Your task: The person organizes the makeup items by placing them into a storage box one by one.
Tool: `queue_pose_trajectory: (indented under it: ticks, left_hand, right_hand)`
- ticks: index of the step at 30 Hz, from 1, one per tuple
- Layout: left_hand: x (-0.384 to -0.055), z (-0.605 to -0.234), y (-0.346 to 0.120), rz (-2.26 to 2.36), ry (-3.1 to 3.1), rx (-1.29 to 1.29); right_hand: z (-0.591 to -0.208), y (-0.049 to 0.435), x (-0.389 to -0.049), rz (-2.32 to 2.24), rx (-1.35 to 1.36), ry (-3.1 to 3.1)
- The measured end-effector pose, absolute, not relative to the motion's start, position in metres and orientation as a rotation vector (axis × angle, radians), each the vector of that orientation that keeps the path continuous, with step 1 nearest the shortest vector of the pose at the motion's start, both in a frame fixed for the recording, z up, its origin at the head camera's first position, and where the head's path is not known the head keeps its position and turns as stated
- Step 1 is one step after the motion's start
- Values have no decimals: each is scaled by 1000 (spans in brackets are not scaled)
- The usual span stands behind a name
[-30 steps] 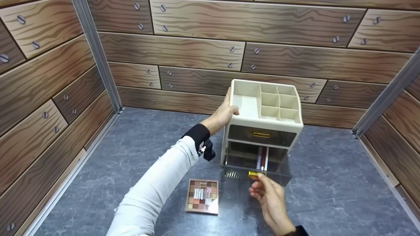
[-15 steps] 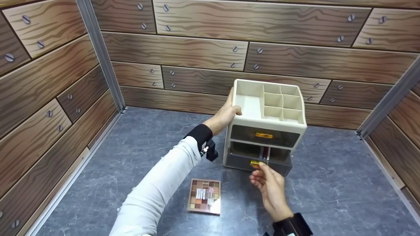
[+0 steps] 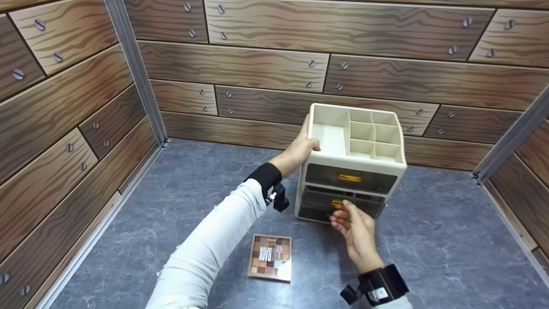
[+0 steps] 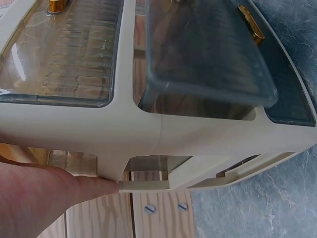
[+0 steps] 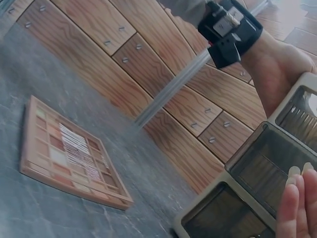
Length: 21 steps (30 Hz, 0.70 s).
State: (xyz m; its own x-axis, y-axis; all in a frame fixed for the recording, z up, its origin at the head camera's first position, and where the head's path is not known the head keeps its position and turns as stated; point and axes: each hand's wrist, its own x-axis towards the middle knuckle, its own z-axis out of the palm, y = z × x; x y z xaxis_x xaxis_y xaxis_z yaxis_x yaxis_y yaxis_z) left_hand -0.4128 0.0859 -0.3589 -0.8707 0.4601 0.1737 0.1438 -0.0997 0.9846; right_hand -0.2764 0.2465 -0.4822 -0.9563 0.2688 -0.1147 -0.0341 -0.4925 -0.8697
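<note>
A cream drawer organizer (image 3: 358,160) with dark see-through drawers stands right of centre in the head view. My left hand (image 3: 296,151) grips its left side, the thumb over the top rim; the other fingers are mostly hidden behind that wall. With my right hand (image 3: 358,234) I pinch the gold handle (image 3: 337,202) of the middle drawer (image 3: 316,198). This drawer sticks out slightly from the body, as the left wrist view also shows. The top drawer (image 3: 321,175) is closed. In the right wrist view, fingertips (image 5: 292,179) lie close to the middle drawer's front.
An eyeshadow palette (image 3: 270,257) lies on the grey marbled floor (image 3: 206,171), left of my right hand. Wood-patterned walls (image 3: 266,68) enclose the space at the back and sides. The organizer's top has several compartments (image 3: 362,131).
The middle drawer has slid from well out to nearly in, my right hand moving forward with its handle. The slim items in it are now hidden. My left hand keeps its grip.
</note>
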Motion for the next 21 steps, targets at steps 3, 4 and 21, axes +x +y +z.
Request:
queue_pose_trajectory:
  ticks: [3,4,21]
  left_hand:
    - [-411,-359,86,2066,1957,671]
    - [-411,-359,86,2064,1964,673]
    - [-410,-362,91,2108,2065,638]
  right_hand:
    - [-482,248,-283,2543,-355,-1474]
    - [-483,248,-285,2543,-355,-1472]
    - [-478,248,-284,2694,-432,-1430]
